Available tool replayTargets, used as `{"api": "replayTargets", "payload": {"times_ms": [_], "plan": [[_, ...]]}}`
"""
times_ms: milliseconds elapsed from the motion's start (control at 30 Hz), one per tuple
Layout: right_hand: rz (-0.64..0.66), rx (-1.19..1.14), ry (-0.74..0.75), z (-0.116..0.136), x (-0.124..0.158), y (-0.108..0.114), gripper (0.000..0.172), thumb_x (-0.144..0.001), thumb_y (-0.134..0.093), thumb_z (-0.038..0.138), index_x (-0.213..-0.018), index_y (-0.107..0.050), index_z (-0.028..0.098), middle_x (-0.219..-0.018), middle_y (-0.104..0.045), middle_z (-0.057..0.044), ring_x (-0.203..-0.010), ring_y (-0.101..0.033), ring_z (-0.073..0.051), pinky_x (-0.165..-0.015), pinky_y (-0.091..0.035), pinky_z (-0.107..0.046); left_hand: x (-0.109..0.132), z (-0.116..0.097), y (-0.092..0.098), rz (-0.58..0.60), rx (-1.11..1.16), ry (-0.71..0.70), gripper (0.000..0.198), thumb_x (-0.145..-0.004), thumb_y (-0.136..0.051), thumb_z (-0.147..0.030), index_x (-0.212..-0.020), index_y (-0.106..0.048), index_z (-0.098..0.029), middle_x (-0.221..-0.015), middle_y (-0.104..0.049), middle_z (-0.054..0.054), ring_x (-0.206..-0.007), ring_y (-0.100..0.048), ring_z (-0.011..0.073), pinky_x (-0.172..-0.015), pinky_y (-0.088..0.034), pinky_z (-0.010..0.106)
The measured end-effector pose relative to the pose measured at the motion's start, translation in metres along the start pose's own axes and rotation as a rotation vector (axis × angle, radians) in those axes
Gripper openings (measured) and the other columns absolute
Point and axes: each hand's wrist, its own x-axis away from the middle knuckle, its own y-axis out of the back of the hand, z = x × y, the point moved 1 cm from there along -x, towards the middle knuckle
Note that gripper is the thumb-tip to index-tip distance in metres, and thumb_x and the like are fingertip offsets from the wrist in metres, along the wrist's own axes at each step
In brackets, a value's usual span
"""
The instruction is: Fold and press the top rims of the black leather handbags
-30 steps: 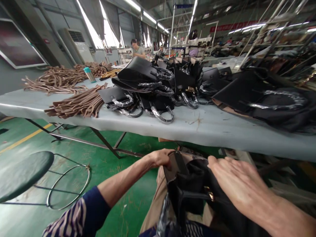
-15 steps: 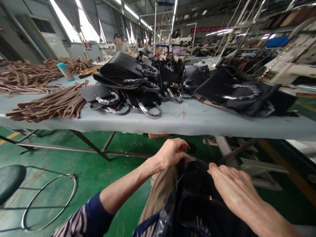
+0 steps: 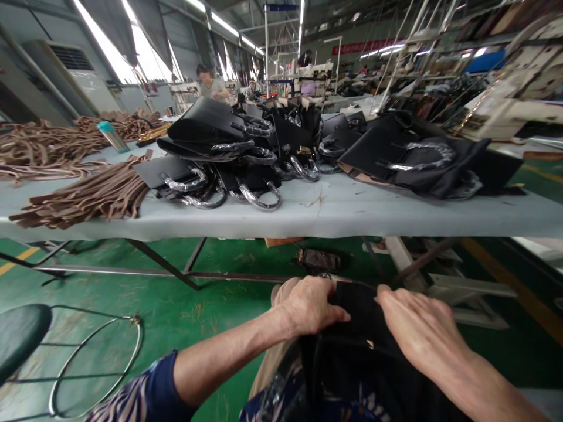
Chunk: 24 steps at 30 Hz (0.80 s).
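A black handbag (image 3: 358,310) lies across my lap, with a small gold-coloured metal piece on it and a plastic-wrapped handle (image 3: 279,381) at its lower left. My left hand (image 3: 312,305) is closed on the bag's far left edge, thumb lying over the black panel. On the right side of the same edge, my right hand (image 3: 417,322) grips the bag, fingertips curled over and partly hidden. Patterned dark blue clothing shows beneath the bag.
Ahead stands a table (image 3: 308,225) bearing piled black handbags (image 3: 211,132) with wrapped handles. Brown straps (image 3: 88,196) and a teal-capped bottle (image 3: 112,136) lie at its left. A stool (image 3: 21,334) is at lower left. A person (image 3: 211,85) sits farther back.
My left hand has moved down and closer to me, from above the bag's corner onto its edge. The black panel between my hands now lies flatter. The view has shifted slightly.
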Motion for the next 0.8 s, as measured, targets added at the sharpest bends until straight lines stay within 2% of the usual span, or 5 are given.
{"api": "replayTargets", "payload": {"times_ms": [267, 467, 600, 700, 800], "plan": [[0.002, 0.002, -0.014, 0.003, -0.001, -0.005, 0.021, -0.077, -0.045, 0.001, -0.079, -0.06, 0.016, -0.06, -0.062, -0.004, -0.06, -0.062, -0.021, -0.053, -0.034, -0.03, -0.032, 0.005, -0.007, -0.135, -0.105, 0.047, 0.022, -0.065, -0.063, -0.033, -0.083, -0.062, -0.02, -0.075, -0.063, 0.003, -0.068, -0.057, 0.0177, -0.06, -0.043, 0.026], [0.0, 0.059, -0.077, -0.003, -0.008, -0.006, 0.017, -0.08, -0.045, 0.005, -0.086, -0.059, 0.012, -0.061, -0.063, -0.006, -0.062, -0.064, -0.022, -0.052, -0.036, -0.03, -0.025, -0.019, -0.012, -0.073, -0.353, -0.048, 0.025, -0.069, -0.043, -0.01, -0.084, -0.062, -0.015, -0.087, -0.063, 0.012, -0.076, -0.061, 0.0251, -0.066, -0.047, 0.033], [0.053, 0.035, -0.109, -0.008, -0.011, -0.002, 0.02, -0.078, -0.045, 0.003, -0.086, -0.06, 0.012, -0.064, -0.065, -0.007, -0.062, -0.064, -0.022, -0.053, -0.036, -0.03, -0.019, -0.027, -0.01, -0.164, -0.294, -0.204, 0.03, -0.067, -0.04, -0.008, -0.091, -0.058, -0.016, -0.101, -0.058, 0.011, -0.08, -0.06, 0.0234, -0.066, -0.047, 0.031], [0.071, 0.007, -0.083, -0.009, -0.008, -0.005, 0.021, -0.076, -0.047, 0.002, -0.088, -0.06, 0.013, -0.068, -0.067, -0.008, -0.064, -0.064, -0.022, -0.055, -0.037, -0.03, -0.025, -0.018, -0.012, -0.195, -0.182, -0.175, 0.041, -0.063, -0.04, -0.005, -0.099, -0.054, -0.019, -0.096, -0.061, 0.006, -0.084, -0.059, 0.0197, -0.071, -0.046, 0.027], [0.064, -0.021, -0.053, -0.011, -0.005, -0.012, 0.022, -0.075, -0.047, 0.001, -0.086, -0.06, 0.014, -0.067, -0.066, -0.006, -0.064, -0.064, -0.02, -0.055, -0.037, -0.029, -0.037, -0.006, -0.019, -0.133, -0.022, -0.144, 0.058, -0.058, -0.042, -0.004, -0.112, -0.049, -0.024, -0.092, -0.063, 0.0, -0.086, -0.059, 0.0171, -0.074, -0.045, 0.024]]}}
